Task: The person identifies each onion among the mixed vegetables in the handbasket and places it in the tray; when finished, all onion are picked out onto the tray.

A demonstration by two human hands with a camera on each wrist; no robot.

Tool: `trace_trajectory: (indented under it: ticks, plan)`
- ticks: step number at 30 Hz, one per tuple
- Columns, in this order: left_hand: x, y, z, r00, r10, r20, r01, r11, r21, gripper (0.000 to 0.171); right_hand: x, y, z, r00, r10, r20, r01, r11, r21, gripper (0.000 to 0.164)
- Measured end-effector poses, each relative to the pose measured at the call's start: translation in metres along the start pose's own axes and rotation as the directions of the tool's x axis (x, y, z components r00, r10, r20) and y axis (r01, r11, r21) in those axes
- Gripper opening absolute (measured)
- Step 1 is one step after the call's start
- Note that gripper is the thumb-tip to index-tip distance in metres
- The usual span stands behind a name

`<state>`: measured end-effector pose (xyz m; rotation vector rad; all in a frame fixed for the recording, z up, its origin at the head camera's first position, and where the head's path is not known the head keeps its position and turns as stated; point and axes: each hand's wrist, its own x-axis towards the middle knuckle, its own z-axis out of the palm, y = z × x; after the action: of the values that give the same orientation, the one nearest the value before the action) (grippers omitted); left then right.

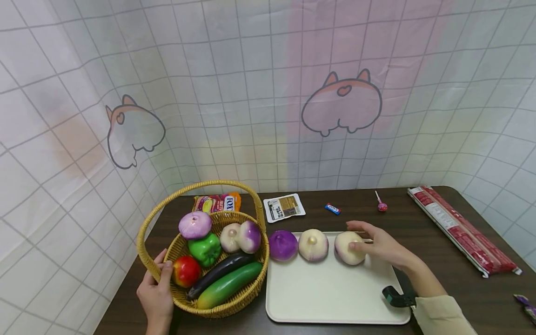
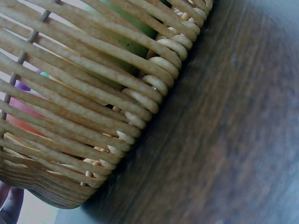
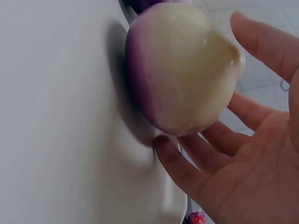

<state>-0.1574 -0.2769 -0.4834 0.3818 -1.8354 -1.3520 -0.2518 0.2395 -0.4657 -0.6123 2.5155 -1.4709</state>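
My left hand (image 1: 157, 291) grips the left side of a wicker basket (image 1: 234, 307), thumb at the rim beside the handle's foot. The left wrist view shows the basket's woven wall (image 2: 93, 70) close up. On a white tray (image 1: 335, 298), a white-and-purple turnip (image 1: 348, 248) sits at the right end of a row. My right hand (image 1: 383, 244) reaches around this turnip. The right wrist view shows spread fingers (image 3: 205, 149) along the turnip's far side, with the thumb (image 3: 261, 39) standing apart from it. A pale turnip (image 1: 313, 245) and a purple one (image 1: 283, 245) stand to its left.
The basket holds a green pepper (image 1: 205, 250), a red fruit (image 1: 186, 271), an eggplant (image 1: 222, 274), a cucumber (image 1: 230, 284) and several turnip- or onion-like pieces. Behind lie a snack bag (image 1: 217, 203), a pouch (image 1: 284, 208) and a lollipop (image 1: 381, 205). A long red packet (image 1: 465, 230) lies right.
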Motion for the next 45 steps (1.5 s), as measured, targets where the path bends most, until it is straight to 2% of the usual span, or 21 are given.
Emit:
trace_trajectory:
  ticks: [7,13,16,20,24,33,40,45]
  plan:
    - [-0.001,0.002,0.000,1.000,-0.002,-0.003,0.002,1.000,0.002,0.019,0.000,0.000,-0.002,0.997,0.037,-0.061,-0.035,0.999,0.030,0.058]
    - [0.000,0.004,0.000,1.000,0.004,-0.003,-0.004,1.000,0.000,0.020,0.000,-0.005,-0.005,0.987,0.046,-0.157,-0.048,0.999,-0.005,0.052]
    - [0.000,0.004,0.001,1.000,0.005,-0.002,-0.005,1.000,0.007,0.020,0.000,-0.011,-0.003,0.972,0.031,-0.231,-0.036,0.999,-0.018,0.046]
    - [-0.001,0.004,0.001,1.000,0.003,0.000,-0.003,1.000,0.012,0.019,0.000,-0.025,0.002,0.942,-0.022,-0.334,0.025,1.000,0.003,0.034]
    - [-0.001,0.004,0.000,1.000,-0.003,-0.002,0.003,1.000,0.012,0.020,0.001,-0.042,0.011,0.920,-0.078,-0.385,0.100,0.994,0.038,0.026]
    - [-0.001,0.003,0.000,1.000,-0.012,0.005,0.012,1.000,0.003,0.021,0.005,-0.069,0.040,0.907,-0.185,-0.379,0.232,0.969,0.081,0.016]
    - [-0.001,0.003,0.001,1.000,-0.014,0.011,0.014,1.000,-0.010,0.022,0.006,-0.080,0.072,0.926,-0.193,-0.324,0.240,0.965,0.110,0.013]
    - [-0.001,0.005,0.000,1.000,-0.025,0.007,0.025,1.000,-0.005,0.023,0.006,-0.088,0.090,0.931,-0.232,-0.281,0.268,0.959,0.096,0.014]
